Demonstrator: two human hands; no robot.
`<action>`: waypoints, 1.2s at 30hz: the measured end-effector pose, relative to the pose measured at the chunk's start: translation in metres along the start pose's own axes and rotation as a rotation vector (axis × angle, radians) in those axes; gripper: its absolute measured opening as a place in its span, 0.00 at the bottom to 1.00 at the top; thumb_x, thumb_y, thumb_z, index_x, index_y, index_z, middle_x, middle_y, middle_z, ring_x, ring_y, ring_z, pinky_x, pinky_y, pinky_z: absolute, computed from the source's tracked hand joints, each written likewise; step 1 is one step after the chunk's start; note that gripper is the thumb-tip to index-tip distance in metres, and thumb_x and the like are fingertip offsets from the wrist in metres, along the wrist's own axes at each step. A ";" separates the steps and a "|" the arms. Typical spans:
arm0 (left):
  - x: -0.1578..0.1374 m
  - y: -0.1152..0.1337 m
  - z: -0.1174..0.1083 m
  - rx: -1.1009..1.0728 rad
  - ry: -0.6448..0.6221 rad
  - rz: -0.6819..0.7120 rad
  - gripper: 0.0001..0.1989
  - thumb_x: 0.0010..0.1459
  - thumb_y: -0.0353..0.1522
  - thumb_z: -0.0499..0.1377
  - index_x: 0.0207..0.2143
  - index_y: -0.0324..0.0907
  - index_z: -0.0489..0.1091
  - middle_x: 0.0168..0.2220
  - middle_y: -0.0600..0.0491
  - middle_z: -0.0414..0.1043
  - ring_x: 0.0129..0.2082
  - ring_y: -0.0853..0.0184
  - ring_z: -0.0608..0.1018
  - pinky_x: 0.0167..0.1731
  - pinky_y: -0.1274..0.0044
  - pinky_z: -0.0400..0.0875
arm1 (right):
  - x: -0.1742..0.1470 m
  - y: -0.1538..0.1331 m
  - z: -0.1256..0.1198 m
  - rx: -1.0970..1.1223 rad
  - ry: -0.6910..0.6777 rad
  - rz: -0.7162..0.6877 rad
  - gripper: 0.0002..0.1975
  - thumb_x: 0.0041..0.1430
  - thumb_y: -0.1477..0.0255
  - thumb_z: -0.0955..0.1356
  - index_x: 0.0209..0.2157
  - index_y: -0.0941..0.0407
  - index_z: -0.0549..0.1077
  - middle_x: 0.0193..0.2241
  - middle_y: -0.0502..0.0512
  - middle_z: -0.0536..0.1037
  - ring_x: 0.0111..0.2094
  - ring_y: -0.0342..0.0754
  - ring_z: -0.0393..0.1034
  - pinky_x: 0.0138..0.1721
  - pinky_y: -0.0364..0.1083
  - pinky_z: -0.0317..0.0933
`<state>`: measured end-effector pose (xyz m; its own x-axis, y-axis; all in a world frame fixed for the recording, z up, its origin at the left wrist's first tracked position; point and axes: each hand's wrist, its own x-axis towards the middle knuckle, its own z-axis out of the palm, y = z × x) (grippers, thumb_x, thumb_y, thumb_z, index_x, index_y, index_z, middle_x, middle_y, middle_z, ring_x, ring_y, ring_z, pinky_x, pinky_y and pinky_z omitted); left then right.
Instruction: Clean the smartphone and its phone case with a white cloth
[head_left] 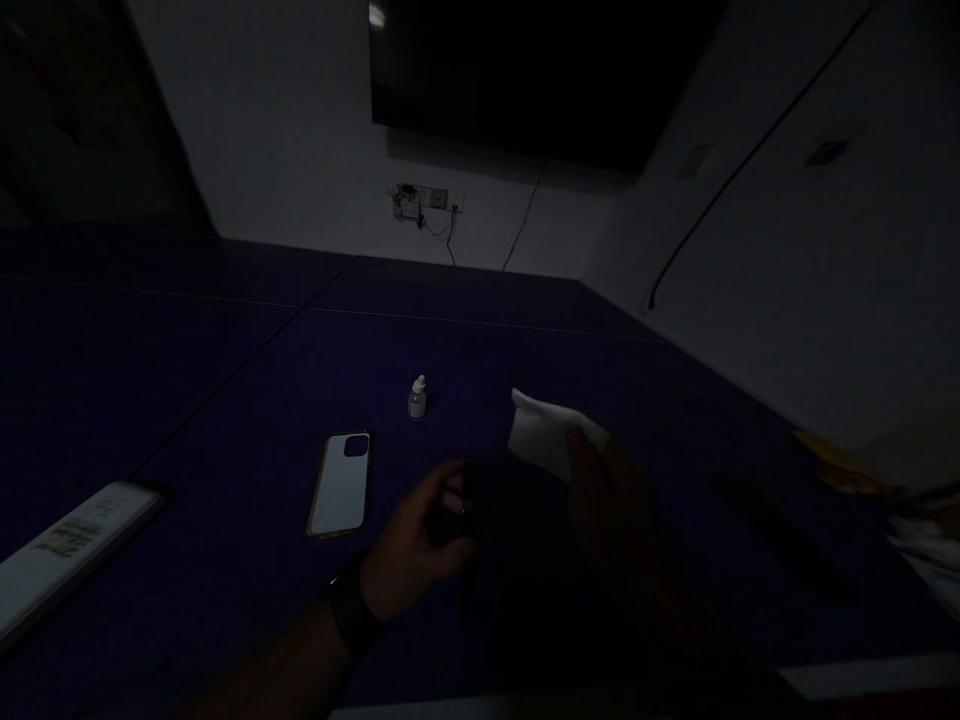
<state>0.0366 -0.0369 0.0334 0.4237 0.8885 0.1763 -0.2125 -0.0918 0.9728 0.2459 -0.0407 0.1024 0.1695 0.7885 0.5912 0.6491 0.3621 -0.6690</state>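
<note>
My left hand (420,545), with a dark watch on its wrist, curls its fingers and thumb around the left edge of a dark flat object (510,530). The object nearly melts into the dim light, so its kind is unclear. To the right and slightly above it, my right hand (607,490) pinches a folded white cloth or wipe (544,432) that sticks out leftward. Left of my left hand lies a pale phone case (340,490) with a brownish rim and a camera cut-out. A small white-capped dropper bottle (417,400) stands upright beyond my hands.
The dark blue table (247,400) has a long white box (71,560) at the left. A dark long item (780,535) lies at the right, near a yellow item (847,472) and papers (930,555). A large screen (525,80) hangs on the wall above sockets (427,198).
</note>
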 end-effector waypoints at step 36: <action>0.003 0.002 0.007 -0.586 -0.141 -0.423 0.44 0.45 0.62 0.66 0.52 0.38 0.72 0.40 0.39 0.80 0.41 0.50 0.82 0.40 0.62 0.76 | 0.015 0.022 0.033 0.470 -0.415 0.611 0.21 0.58 0.51 0.68 0.35 0.57 0.75 0.27 0.54 0.79 0.27 0.49 0.73 0.26 0.45 0.65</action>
<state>0.0433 -0.0375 0.0368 0.6748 0.7245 -0.1402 -0.4244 0.5365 0.7295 0.2388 -0.0043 0.0819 0.0447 0.9956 -0.0824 0.1443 -0.0880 -0.9856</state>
